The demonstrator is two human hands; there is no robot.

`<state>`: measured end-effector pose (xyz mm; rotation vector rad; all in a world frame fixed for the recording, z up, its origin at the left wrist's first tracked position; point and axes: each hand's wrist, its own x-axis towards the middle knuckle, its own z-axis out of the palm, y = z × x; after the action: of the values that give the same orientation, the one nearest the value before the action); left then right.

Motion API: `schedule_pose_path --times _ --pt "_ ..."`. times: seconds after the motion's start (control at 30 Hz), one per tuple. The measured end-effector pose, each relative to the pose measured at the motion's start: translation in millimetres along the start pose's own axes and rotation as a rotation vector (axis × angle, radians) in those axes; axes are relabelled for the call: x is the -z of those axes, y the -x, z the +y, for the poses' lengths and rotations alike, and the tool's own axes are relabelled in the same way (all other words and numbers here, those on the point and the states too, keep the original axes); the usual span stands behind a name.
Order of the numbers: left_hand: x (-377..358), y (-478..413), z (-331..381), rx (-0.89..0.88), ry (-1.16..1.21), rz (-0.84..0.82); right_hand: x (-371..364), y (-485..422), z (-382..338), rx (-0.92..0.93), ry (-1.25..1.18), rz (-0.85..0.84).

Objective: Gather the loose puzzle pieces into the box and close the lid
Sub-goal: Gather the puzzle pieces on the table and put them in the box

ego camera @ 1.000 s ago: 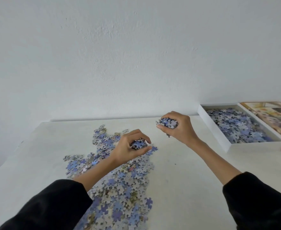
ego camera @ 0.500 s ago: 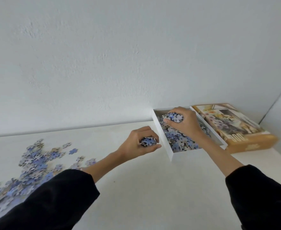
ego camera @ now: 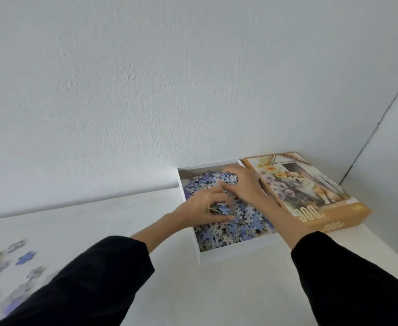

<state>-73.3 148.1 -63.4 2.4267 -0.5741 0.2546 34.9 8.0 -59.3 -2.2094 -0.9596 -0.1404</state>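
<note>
Both hands have crossed over the box (ego camera: 235, 252) wall since half a second back: the left hand (ego camera: 205, 208) was short of the near-left wall and is now over the pile inside, and the right hand (ego camera: 247, 187) has gone further toward the far end. My view has swung right with them. Left fingers (ego camera: 215, 192) are curled round a clump of pieces with the thumb under it; right fingers (ego camera: 231, 171) are curled over a second clump low on the heap. I see no release yet on either side. The box is a white open tray on the desk (ego camera: 216, 290), against the wall (ego camera: 146, 90). The boxed pieces (ego camera: 240, 225) cover its floor, mostly blue and grey, heaped higher at the far end. The lid (ego camera: 311, 191) lies print-up just beside the box on its right, meeting it at the far corner; nearer me the right forearm hides the seam. The loose pieces (ego camera: 26, 257) are still on the desk at lower left, blurred and well apart from the box, so I'd say more trips are needed. Handling call: the pieces are thin card, light and stiff but easily bent at the tabs. A clump sheds from its edges, so I'd scoop with cupped fingers from beneath rather than pinch. I'd also open low over the heap so nothing bounces out. The lid looks like light card that will flex, so I'd take it by two opposite long edges and seat it square.
</note>
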Motion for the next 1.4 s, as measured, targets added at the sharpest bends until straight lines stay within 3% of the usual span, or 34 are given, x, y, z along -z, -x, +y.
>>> schedule_pose_path --times 0.07,0.2,0.33,0.47,0.6,0.73,0.97,1.2,1.3,1.4 --pt "1.9 -2.6 -9.7 0.033 -0.089 -0.046 -7.3 -3.9 6.2 -0.008 -0.022 -0.020" --pt "3.9 5.9 -17.0 0.137 -0.240 0.019 -12.0 -3.2 14.2 -0.005 -0.102 0.040" --pt "3.7 17.5 -10.6 0.166 -0.165 0.111 -3.8 -1.6 16.9 -0.026 -0.194 0.077" --pt "5.7 22.3 2.6 0.059 -0.076 0.166 3.7 4.0 18.3 -0.083 -0.119 0.040" --pt "-1.9 24.3 9.3 0.064 -0.149 0.013 8.4 15.7 18.7 -0.101 0.005 -0.049" --pt "-12.2 19.8 0.8 0.160 -0.458 -0.215 8.3 22.9 23.6 -0.124 0.161 -0.203" --pt "0.2 -2.7 -17.2 0.315 -0.549 -0.298 5.2 34.1 22.1 -0.032 0.129 0.024" --pt "-1.6 0.8 9.5 0.340 -0.417 -0.091 6.7 33.8 19.4 0.047 0.095 0.168" --pt "-12.3 15.2 23.6 0.317 -0.484 -0.175 7.0 32.9 21.0 -0.003 0.089 0.122" --pt "-20.4 23.3 22.3 0.358 -0.600 -0.362 5.1 33.6 19.2 0.013 0.144 0.052"
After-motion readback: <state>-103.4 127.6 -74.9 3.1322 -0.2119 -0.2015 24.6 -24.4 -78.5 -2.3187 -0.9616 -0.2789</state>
